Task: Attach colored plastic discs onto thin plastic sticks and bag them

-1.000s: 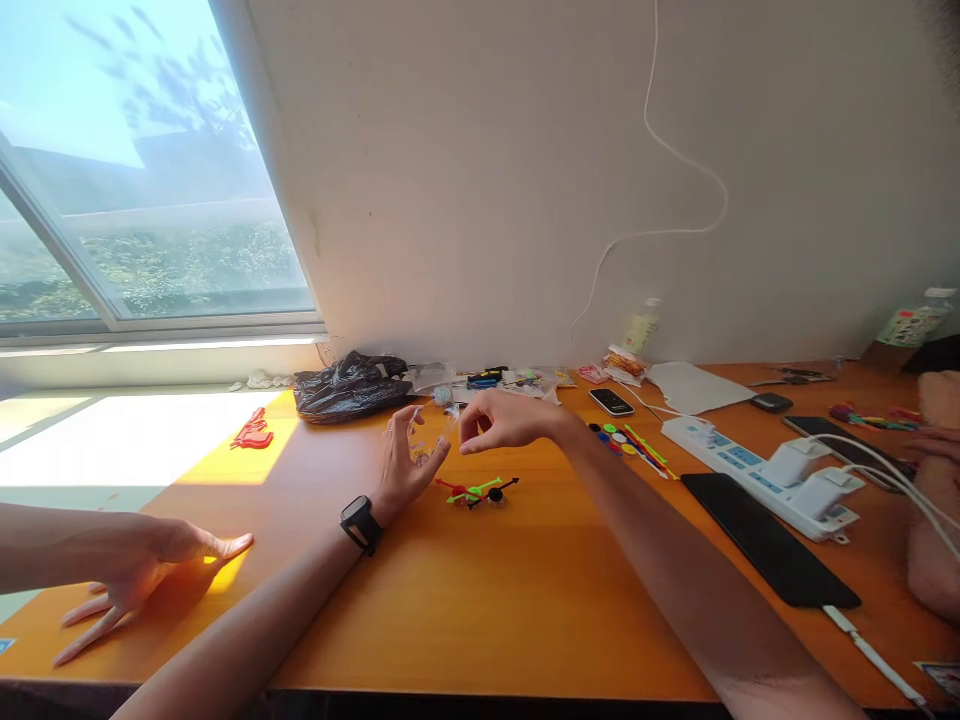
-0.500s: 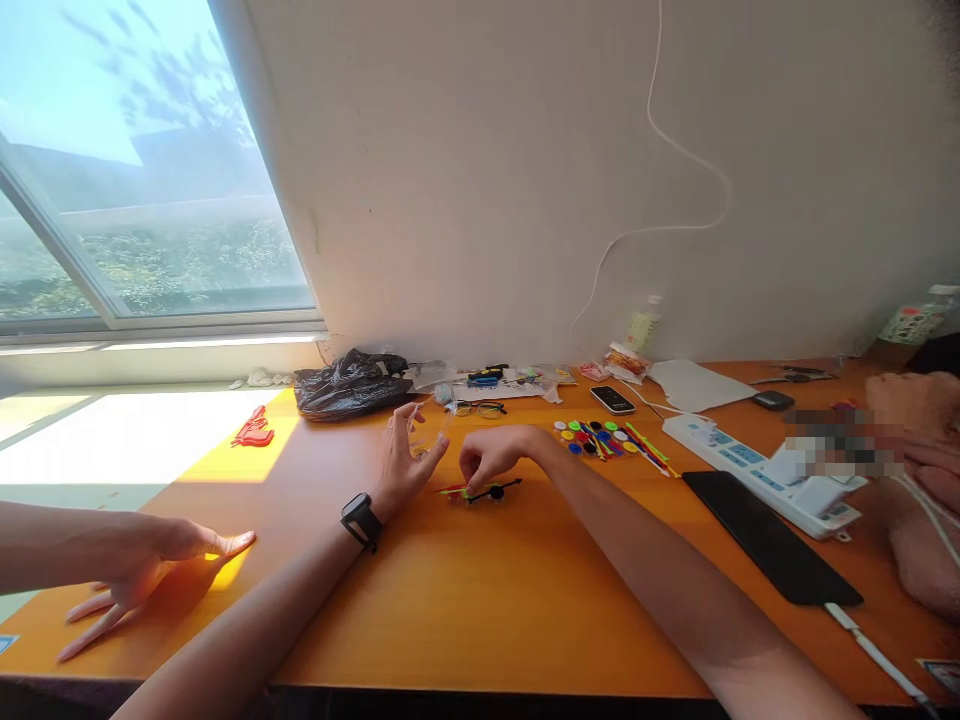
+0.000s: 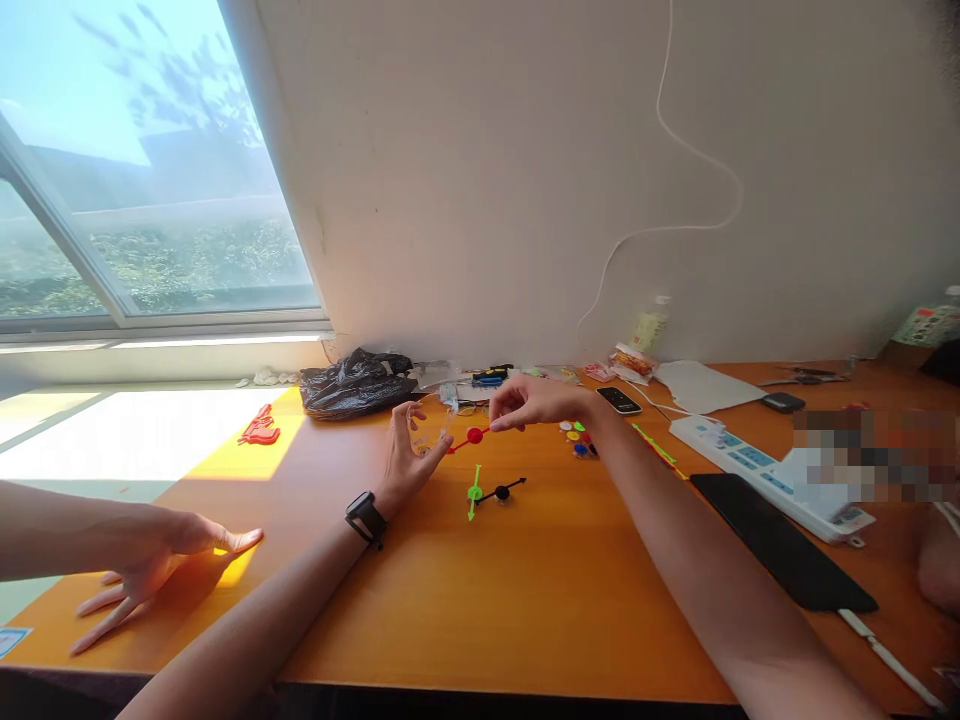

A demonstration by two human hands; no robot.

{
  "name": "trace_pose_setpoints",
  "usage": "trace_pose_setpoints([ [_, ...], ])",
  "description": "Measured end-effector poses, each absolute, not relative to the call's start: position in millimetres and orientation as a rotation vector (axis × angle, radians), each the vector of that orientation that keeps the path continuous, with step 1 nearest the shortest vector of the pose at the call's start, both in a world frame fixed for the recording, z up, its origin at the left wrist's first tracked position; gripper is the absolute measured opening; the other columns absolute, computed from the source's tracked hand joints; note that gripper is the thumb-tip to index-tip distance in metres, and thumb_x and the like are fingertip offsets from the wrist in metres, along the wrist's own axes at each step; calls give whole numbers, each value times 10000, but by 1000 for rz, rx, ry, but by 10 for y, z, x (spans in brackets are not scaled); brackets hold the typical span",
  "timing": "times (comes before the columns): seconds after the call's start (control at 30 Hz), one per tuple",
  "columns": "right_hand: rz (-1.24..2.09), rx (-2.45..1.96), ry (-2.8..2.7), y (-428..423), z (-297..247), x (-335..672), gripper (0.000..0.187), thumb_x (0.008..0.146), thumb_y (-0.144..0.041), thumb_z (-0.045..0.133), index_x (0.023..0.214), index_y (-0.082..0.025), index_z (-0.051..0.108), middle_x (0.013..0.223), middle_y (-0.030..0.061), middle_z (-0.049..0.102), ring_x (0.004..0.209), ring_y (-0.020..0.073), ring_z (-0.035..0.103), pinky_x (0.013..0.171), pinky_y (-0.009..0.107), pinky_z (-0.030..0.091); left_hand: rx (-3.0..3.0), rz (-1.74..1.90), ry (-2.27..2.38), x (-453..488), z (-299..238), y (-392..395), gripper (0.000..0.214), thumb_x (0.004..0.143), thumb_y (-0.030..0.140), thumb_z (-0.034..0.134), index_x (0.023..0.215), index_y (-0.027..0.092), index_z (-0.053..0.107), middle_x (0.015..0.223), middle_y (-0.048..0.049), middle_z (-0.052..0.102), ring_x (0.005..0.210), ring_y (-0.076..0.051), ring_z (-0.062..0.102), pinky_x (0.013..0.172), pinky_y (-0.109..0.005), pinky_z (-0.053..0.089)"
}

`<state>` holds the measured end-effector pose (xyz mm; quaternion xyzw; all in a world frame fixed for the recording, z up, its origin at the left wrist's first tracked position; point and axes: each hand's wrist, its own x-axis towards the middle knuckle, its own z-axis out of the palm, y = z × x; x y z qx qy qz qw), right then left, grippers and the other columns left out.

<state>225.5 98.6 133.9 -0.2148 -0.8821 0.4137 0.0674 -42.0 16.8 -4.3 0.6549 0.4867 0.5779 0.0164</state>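
The orange table (image 3: 525, 600) carries the work. Another person's hand (image 3: 150, 560) lies flat on it at the near left, well apart from ours. A power strip (image 3: 739, 462) lies at the right.

Our left hand (image 3: 409, 465) is raised above the middle of the table, thumb and fingers curved about a small clear piece (image 3: 421, 438) and gripping it. What kind of piece it is we cannot tell, since it is see-through.

Our right hand (image 3: 532, 403) is just to its right, thumb and forefinger pinched shut on the far end of a red pointer (image 3: 473, 436). The pointer is held in the air, its tip toward the clear piece.

In our judgement, the step is done well as follows:
1. We steady the left hand and move only the right.
2. We pinch lightly; the thin pointer looks likely to bend.
3. We work above the green pointer (image 3: 474, 493) and black pointer (image 3: 504, 491), which lie touching just below, without brushing them.

Small coloured discs (image 3: 576, 436) lie near, under the right wrist.
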Motion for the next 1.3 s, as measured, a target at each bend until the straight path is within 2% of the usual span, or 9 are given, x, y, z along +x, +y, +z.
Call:
trace_pose_setpoints([
  [0.13, 1125, -663, -2325, 801, 1629, 2407, 384, 869, -527, 752, 976, -159, 755, 755, 15, 642, 663, 128, 536, 592, 249, 398, 2018, 1781, 1512, -405, -49, 158, 605, 872, 419, 779, 1330, 266, 414, 1146, -73, 542, 1019, -237, 522, 881, -386, 474],
  [0.33, 721, -657, -2422, 567, 1605, 2104, 270, 910, -419, 692, 909, -158, 763, 720, 8, 641, 646, 124, 492, 608, 262, 340, 2083, 1748, 1455, -359, -25, 106, 605, 897, 436, 753, 1359, 279, 394, 1178, -85, 548, 1064, -257, 557, 910, -420, 484],
  [0.47, 455, -608, -2550, 473, 1473, 1844, 107, 886, -201, 668, 830, -151, 745, 724, 5, 651, 656, 115, 489, 637, 263, 307, 2183, 1734, 1395, -333, 9, 67, 573, 912, 426, 727, 1356, 276, 397, 1169, -87, 553, 1056, -264, 580, 945, -459, 486],
  [0.53, 316, -636, -2580, 438, 1412, 1746, 104, 868, -141, 664, 830, -155, 759, 723, 10, 659, 651, 116, 489, 636, 270, 284, 2219, 1719, 1367, -316, 24, 45, 553, 914, 414, 718, 1346, 270, 406, 1145, -87, 556, 1033, -263, 585, 924, -459, 497],
  [0.67, 216, -597, -2568, 391, 1362, 1649, 155, 919, -172, 652, 867, -175, 798, 760, 24, 700, 680, 131, 515, 646, 276, 277, 2259, 1672, 1317, -288, 44, 5, 530, 918, 400, 707, 1340, 260, 417, 1160, -99, 568, 1017, -265, 596, 896, -458, 517],
  [0.93, 244, -512, -2537, 335, 1421, 1655, 178, 905, -134, 651, 856, -185, 814, 894, 34, 762, 766, 148, 585, 684, 275, 320, 2240, 1716, 1230, -275, 56, -21, 525, 939, 400, 704, 1355, 251, 421, 1216, -108, 529, 1066, -268, 580, 936, -470, 521],
  [1.17, 45, -537, -2687, 300, 1314, 1561, 159, 928, -183, 684, 952, -237, 832, 944, 33, 806, 823, 173, 669, 658, 271, 310, 2211, 1745, 1153, -267, 67, -38, 501, 941, 366, 723, 1313, 242, 411, 1104, -67, 561, 950, -226, 588, 853, -406, 516],
  [1.3, 24, -547, -2643, 334, 1300, 1596, 176, 939, -201, 688, 1004, -274, 835, 976, 11, 823, 822, 170, 698, 647, 274, 309, 2205, 1730, 1173, -278, 53, -26, 524, 939, 363, 726, 1341, 250, 409, 1162, -89, 557, 1005, -248, 586, 904, -447, 514],
])
